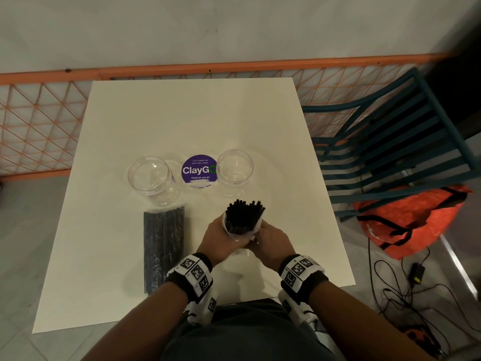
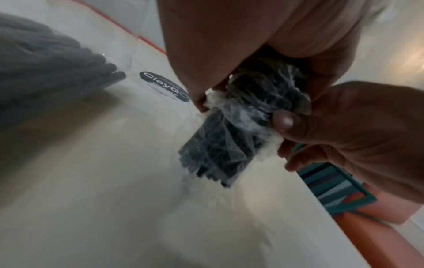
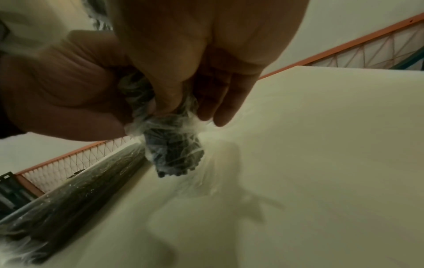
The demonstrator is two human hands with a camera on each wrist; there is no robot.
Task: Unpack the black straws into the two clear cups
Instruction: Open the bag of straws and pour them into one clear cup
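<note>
- Black straw bundle (image 1: 244, 217) in the head view, just below the frame's centre, held over a white desk (image 1: 195, 113). Its tips fan out toward the top of the frame.
- Left hand (image 1: 221, 238) curls round the bundle's lower part from the left. Right hand (image 1: 273, 243) grips it from the right, and the two hands touch. Both wrists wear bands with black-and-white square markers.
- Higher in the frame stand two open clear jars, the left jar (image 1: 152, 178) and the right jar (image 1: 235, 166). A round purple sticker (image 1: 199, 169) reading "ClayGo" lies between them.
- At lower left a second straw pack (image 1: 162, 243), sealed in clear film, lies flat on the desk just below the left jar.
- Right of the desk are a teal slatted chair (image 1: 390, 152), an orange bag (image 1: 416, 220) and dark cables (image 1: 406, 290) on the floor. An orange mesh fence (image 1: 39, 126) crosses the upper frame.
- Left wrist view: a crumpled clear wrapper (image 2: 243, 116) covers the bundle at centre. The left palm fills the top, and the right thumb presses the wrapper from the right. The second pack is a blur at upper left.
- Right wrist view: the right thumb and fingers pinch the wrapped bundle at upper centre, and the left hand is curled round it at the left. Straw ends poke out below with loose film trailing. Whether the film touches the desk cannot be told.
</note>
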